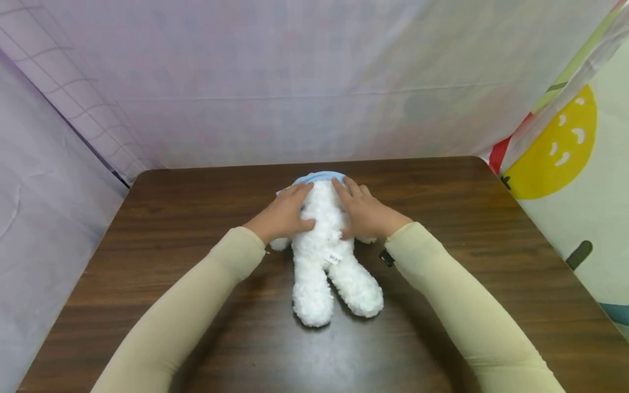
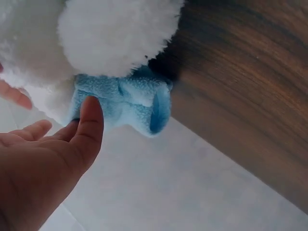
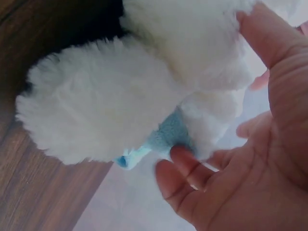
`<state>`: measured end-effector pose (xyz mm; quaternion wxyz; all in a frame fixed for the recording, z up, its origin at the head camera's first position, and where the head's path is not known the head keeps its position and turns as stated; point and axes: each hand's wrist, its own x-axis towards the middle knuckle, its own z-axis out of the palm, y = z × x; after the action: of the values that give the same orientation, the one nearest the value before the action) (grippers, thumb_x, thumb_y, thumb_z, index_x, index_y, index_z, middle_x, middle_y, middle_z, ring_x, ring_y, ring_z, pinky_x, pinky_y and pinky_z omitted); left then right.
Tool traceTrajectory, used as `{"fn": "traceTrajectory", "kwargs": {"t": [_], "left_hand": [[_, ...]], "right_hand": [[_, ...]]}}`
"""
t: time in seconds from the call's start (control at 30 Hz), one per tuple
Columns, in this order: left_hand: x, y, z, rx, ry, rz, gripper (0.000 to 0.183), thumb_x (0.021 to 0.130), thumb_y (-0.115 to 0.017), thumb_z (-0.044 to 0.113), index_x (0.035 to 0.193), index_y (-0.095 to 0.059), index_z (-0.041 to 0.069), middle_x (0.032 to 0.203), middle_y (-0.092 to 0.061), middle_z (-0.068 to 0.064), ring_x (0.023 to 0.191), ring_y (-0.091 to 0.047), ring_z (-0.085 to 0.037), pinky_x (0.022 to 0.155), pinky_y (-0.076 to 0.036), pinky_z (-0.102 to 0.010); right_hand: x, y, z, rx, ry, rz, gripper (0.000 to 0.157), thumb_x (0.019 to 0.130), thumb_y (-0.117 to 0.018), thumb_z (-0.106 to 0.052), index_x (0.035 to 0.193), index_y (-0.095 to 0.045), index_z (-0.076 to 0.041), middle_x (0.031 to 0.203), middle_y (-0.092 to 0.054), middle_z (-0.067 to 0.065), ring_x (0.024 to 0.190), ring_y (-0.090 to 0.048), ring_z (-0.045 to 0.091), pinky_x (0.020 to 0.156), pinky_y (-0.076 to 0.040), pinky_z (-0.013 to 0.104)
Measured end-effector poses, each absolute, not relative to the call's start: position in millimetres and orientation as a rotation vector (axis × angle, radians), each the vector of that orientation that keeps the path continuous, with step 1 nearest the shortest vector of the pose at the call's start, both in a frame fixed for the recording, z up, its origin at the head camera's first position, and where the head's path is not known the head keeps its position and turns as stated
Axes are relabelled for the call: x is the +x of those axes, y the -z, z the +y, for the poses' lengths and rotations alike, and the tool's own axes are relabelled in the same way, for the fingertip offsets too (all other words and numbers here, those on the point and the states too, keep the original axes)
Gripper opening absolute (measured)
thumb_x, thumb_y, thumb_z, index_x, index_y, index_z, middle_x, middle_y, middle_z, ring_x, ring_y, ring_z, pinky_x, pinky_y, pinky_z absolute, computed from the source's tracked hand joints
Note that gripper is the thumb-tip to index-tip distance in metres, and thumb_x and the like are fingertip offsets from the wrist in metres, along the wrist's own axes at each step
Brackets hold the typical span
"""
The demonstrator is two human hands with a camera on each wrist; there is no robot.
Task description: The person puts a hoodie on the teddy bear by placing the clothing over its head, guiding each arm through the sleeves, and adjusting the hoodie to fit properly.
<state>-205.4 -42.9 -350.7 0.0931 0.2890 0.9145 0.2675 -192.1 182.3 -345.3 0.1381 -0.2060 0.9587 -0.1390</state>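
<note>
A fluffy white plush toy [image 1: 321, 234] lies on the table, its two stubby legs pointing toward me and a small white tag near where they join. Light blue cloth [image 1: 319, 176] shows at its far end. My left hand [image 1: 284, 213] rests along the toy's left side, fingers spread. Along the right side lies my right hand [image 1: 366, 212], its fingers reaching the blue cloth. In the left wrist view, loosely bent fingers are beside the fuzzy blue cloth [image 2: 120, 98], which has a tube-like end. The right wrist view shows the thumb against white fur and the fingertips by the blue cloth [image 3: 168, 134].
The brown wood-grain table [image 1: 196, 218] has its far edge close behind the toy. Pale fabric [image 1: 295, 82] hangs behind it, and another cloth hangs at the left. A printed curtain with a yellow shape [image 1: 555, 147] is on the right.
</note>
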Motion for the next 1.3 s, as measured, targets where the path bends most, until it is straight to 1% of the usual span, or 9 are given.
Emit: {"fn": "traceTrajectory", "kwargs": {"t": [0.13, 0.4, 0.53, 0.67, 0.9, 1.0, 1.07, 1.2, 1.3], "left_hand": [[-211.0, 349.9, -41.2, 0.808, -0.790, 2.663, 0.089, 0.093, -0.068, 0.028, 0.159, -0.012, 0.005, 0.162, -0.017, -0.016, 0.149, -0.015, -0.031, 0.118, -0.010, -0.051], [-212.7, 347.0, -37.4, 0.752, -0.754, 2.653, 0.087, 0.095, -0.066, 0.030, 0.159, -0.013, 0.006, 0.161, -0.018, -0.019, 0.144, -0.028, -0.031, 0.112, -0.032, -0.045], [-211.8, 348.0, -34.6, 0.767, -0.766, 2.666, 0.077, 0.096, -0.064, 0.027, 0.156, -0.023, 0.002, 0.157, -0.029, -0.019, 0.142, -0.033, -0.030, 0.112, -0.032, -0.042], [-209.9, 351.4, -33.2, 0.748, -0.821, 2.671, 0.064, 0.097, -0.064, 0.022, 0.150, -0.036, 0.000, 0.139, -0.051, -0.016, 0.129, -0.047, -0.026, 0.106, -0.039, -0.040], [-203.9, 359.8, -36.7, 0.724, -0.874, 2.733, 0.032, 0.097, -0.065, 0.018, 0.125, -0.057, 0.005, 0.105, -0.062, -0.007, 0.093, -0.057, -0.020, 0.085, -0.048, -0.036], [-201.5, 365.1, -39.4, 0.788, -0.875, 2.777, 0.009, 0.097, -0.064, 0.015, 0.099, -0.059, 0.008, 0.080, -0.053, -0.003, 0.072, -0.048, -0.017, 0.070, -0.042, -0.033], [-200.1, 368.5, -40.7, 0.829, -0.876, 2.804, 0.018, 0.097, -0.064, 0.014, 0.084, -0.052, 0.010, 0.070, -0.041, -0.001, 0.064, -0.040, -0.016, 0.064, -0.036, -0.032], [-196.1, 371.8, -44.7, 0.916, -0.826, 2.871, 0.029, 0.097, -0.063, 0.016, 0.073, -0.047, 0.012, 0.068, -0.035, -0.001, 0.062, -0.035, -0.015, 0.062, -0.033, -0.031], [-192.0, 369.7, -52.8, 0.989, -0.782, 2.919, 0.018, 0.098, -0.061, 0.019, 0.081, -0.060, 0.011, 0.083, -0.051, -0.002, 0.076, -0.045, -0.018, 0.071, -0.040, -0.033]], "right_hand": [[-195.6, 344.5, 183.3, -0.665, 0.399, 2.772, 0.117, 0.085, -0.081, -0.029, 0.159, 0.007, -0.009, 0.161, -0.007, 0.021, 0.144, -0.017, 0.040, 0.108, -0.035, 0.051], [-197.3, 342.8, 181.5, -0.614, 0.441, 2.766, 0.115, 0.083, -0.082, -0.026, 0.158, 0.002, -0.003, 0.154, -0.013, 0.025, 0.136, -0.031, 0.041, 0.104, -0.040, 0.047], [-196.8, 341.9, 181.7, -0.563, 0.461, 2.765, 0.112, 0.081, -0.083, -0.025, 0.157, -0.004, 0.000, 0.158, 0.000, 0.025, 0.138, -0.030, 0.043, 0.104, -0.040, 0.047], [-197.3, 343.4, 182.8, -0.629, 0.463, 2.796, 0.099, 0.082, -0.082, -0.022, 0.152, -0.016, 0.002, 0.154, -0.016, 0.024, 0.123, -0.048, 0.039, 0.101, -0.042, 0.047], [-194.8, 347.7, 180.6, -0.677, 0.547, 2.814, 0.071, 0.088, -0.077, -0.019, 0.142, -0.034, -0.005, 0.142, -0.043, 0.015, 0.108, -0.058, 0.030, 0.095, -0.045, 0.045], [-191.7, 349.3, 178.5, -0.734, 0.534, 2.835, 0.052, 0.088, -0.077, -0.017, 0.130, -0.048, -0.007, 0.127, -0.058, 0.011, 0.102, -0.061, 0.024, 0.088, -0.049, 0.042], [-188.9, 350.2, 177.0, -0.784, 0.508, 2.860, 0.037, 0.089, -0.076, -0.015, 0.119, -0.056, -0.009, 0.111, -0.065, 0.008, 0.091, -0.062, 0.021, 0.080, -0.050, 0.039], [-181.4, 351.2, 176.0, -0.861, 0.439, 2.933, 0.023, 0.091, -0.075, -0.017, 0.109, -0.061, -0.012, 0.098, -0.066, 0.003, 0.079, -0.061, 0.018, 0.073, -0.050, 0.036], [-174.5, 351.0, 177.3, -0.895, 0.339, 3.029, 0.034, 0.091, -0.075, -0.025, 0.118, -0.063, -0.008, 0.112, -0.064, 0.008, 0.096, -0.061, 0.024, 0.083, -0.050, 0.041]]}}
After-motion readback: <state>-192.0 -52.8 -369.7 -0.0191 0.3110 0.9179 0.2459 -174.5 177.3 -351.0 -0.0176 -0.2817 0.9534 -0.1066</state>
